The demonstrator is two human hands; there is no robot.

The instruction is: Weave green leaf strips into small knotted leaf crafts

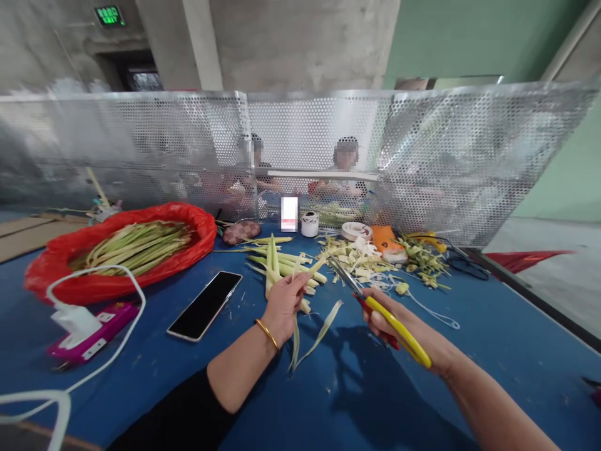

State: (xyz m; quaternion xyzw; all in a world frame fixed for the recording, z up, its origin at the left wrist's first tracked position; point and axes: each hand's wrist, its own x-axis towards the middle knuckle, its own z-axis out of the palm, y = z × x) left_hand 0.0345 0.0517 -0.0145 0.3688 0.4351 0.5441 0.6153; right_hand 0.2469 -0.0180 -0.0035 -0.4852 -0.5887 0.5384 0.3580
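My left hand (pixel 284 307), with a gold bangle on its wrist, pinches a pale green plant strip (pixel 295 341) whose ends hang below the fingers. Yellow-handled scissors (pixel 397 329) are gripped in my right hand (pixel 382 313). Their blades point up and to the left, toward the left hand, and seem slightly parted. Behind the left hand lie several thick green stalks (pixel 272 263). A loose leaf strip (pixel 323 329) rests on the blue table between the hands. Beyond the blades spreads a heap of cut plant scraps (pixel 357 257).
At left are a red plastic bag (pixel 42 269) full of long stems, a purple power strip (pixel 94 335) with a white cable, and a phone (pixel 205 305). A perforated metal screen (pixel 310 125) borders the back, with two people behind it. A white cup (pixel 310 224) and tape roll (pixel 357 231) stand nearby.
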